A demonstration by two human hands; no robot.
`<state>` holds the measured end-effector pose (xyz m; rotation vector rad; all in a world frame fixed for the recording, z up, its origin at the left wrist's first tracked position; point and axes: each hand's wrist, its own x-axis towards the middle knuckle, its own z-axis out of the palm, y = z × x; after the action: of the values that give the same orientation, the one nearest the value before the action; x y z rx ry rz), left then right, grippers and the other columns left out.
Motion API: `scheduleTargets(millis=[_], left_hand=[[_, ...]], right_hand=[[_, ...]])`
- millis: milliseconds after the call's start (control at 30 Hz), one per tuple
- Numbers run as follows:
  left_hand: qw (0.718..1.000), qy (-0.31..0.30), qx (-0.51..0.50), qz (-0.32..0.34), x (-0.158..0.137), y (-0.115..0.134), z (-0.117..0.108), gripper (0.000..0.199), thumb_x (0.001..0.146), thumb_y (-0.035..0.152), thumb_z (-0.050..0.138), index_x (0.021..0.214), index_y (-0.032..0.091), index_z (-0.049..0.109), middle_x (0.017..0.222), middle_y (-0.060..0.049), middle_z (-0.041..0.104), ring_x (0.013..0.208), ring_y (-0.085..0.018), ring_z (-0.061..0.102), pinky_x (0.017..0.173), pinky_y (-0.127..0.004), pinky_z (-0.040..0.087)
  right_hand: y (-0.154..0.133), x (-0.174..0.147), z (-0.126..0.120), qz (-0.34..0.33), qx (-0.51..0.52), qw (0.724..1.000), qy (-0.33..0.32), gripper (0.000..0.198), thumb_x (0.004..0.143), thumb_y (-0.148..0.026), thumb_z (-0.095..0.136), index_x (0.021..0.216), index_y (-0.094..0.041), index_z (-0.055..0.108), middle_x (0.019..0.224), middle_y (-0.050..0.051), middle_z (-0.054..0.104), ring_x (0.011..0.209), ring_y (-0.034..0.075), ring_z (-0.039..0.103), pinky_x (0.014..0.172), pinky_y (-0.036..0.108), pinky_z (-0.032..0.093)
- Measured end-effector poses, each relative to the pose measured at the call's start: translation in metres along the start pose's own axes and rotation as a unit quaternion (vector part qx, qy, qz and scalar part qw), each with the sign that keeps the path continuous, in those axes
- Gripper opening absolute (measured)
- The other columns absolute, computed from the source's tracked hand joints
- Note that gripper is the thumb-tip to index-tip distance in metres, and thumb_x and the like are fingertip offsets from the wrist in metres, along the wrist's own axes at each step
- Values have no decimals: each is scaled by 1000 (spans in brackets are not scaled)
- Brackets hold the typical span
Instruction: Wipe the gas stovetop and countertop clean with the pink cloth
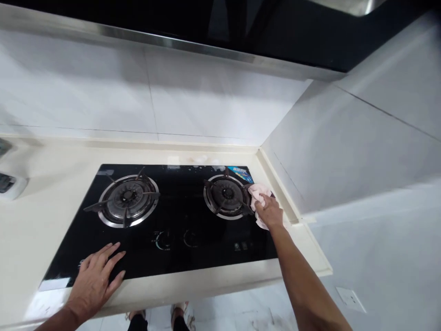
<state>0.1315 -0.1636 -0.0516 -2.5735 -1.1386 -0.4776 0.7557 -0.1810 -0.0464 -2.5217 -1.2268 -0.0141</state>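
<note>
A black glass gas stove [186, 220] is set into the pale countertop. My right hand [269, 210] is closed on a light pink cloth [259, 191], pressed against the stove's right edge beside the right burner [227, 195]. Part of the cloth is hidden under my fingers. At the front left corner of the stove, my left hand [98, 273] rests with its fingers stretched out and holds nothing. Behind it is the left burner [128, 200] with its dark pan support. Two control knobs [165, 240] lie between the burners, nearer the front.
A black range hood [172, 27] hangs low above the stove. Grey-white tiled walls close off the back and the right [361, 151]. A white object [14, 186] stands at the counter's far left. A blue sticker [241, 173] is on the stove's back right corner.
</note>
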Motion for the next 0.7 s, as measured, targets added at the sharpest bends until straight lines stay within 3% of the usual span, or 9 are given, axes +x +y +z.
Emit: scheduleTargets(millis=[100,200,333,400,500,700], left_hand=[[1000,3,3,4,-1,-1,2,41,90,47,52,121,23,65,133,-13,64,122,-35,58,89,-47,45],[1000,8,2,10,1,-1,2,42,90,49,51,121,22,64,133,-14,64,121,-36,58,89,-47,44],[1000,22,0,14,5,1,-1,42,91,48,49,120,21,63,130,-15,65,119,-36,59,89,-48,44],[999,27,2,16,7,2,-1,41,92,47,48,119,20,63,129,-15,66,118,-36,60,89,-48,44],[1000,20,1,16,9,3,-1,41,92,47,46,119,21,62,131,-16,65,120,-37,59,89,-49,43],[1000,4,-1,7,11,5,-4,40,93,45,47,119,19,62,132,-17,63,121,-37,58,90,-49,43]], right_hand=[[53,-53,1,11,-3,1000,25,50,93,-41,41,132,-18,61,132,15,59,124,28,51,99,44,43],[113,-94,-5,48,-37,996,71,47,92,-43,42,126,-19,63,126,15,61,117,32,54,95,49,44],[154,-88,-19,210,-44,973,79,51,90,-46,42,129,-19,60,131,21,56,118,38,51,90,58,44],[153,-83,-22,250,-39,963,87,54,90,-47,40,131,-17,59,132,24,54,118,40,51,89,60,44],[138,-101,-16,239,-37,966,90,52,88,-49,43,126,-18,61,129,21,55,117,39,51,91,58,45],[82,-194,5,88,-7,980,177,38,86,-47,46,102,-16,62,98,15,57,98,32,53,84,48,45]])
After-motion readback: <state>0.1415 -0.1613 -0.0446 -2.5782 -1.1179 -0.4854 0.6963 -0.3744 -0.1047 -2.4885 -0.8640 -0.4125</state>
